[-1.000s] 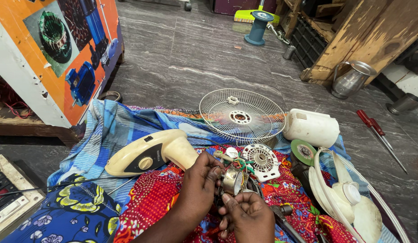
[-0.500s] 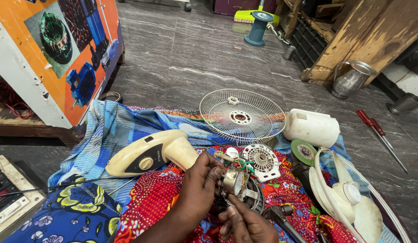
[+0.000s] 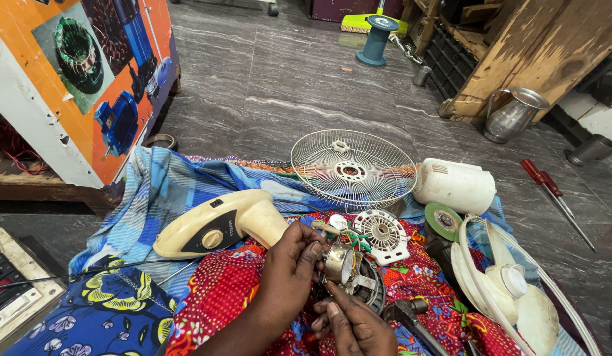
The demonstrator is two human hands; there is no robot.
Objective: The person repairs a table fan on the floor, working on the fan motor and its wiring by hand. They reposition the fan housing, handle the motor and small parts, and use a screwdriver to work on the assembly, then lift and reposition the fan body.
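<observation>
From the head camera, both hands work over a red patterned cloth (image 3: 220, 290) spread on a grey stone floor (image 3: 273, 86). The left hand (image 3: 289, 277) pinches the small metal fan motor (image 3: 342, 267) from its left side, fingers closed on it. The right hand (image 3: 355, 326) comes up from below, its fingers curled narrow against the motor's underside. The motor sits near the cloth's middle, coloured wires bunched at its top.

Just left lies a cream fan neck housing (image 3: 217, 224); a wire fan guard (image 3: 352, 168) rests at the cloth's far edge, a white motor cover (image 3: 454, 188) beside it. A steel jug (image 3: 514, 115) stands by wooden boards at the far right; what it holds cannot be seen. At the left stands an orange board (image 3: 101, 86) with pictures of motor windings.
</observation>
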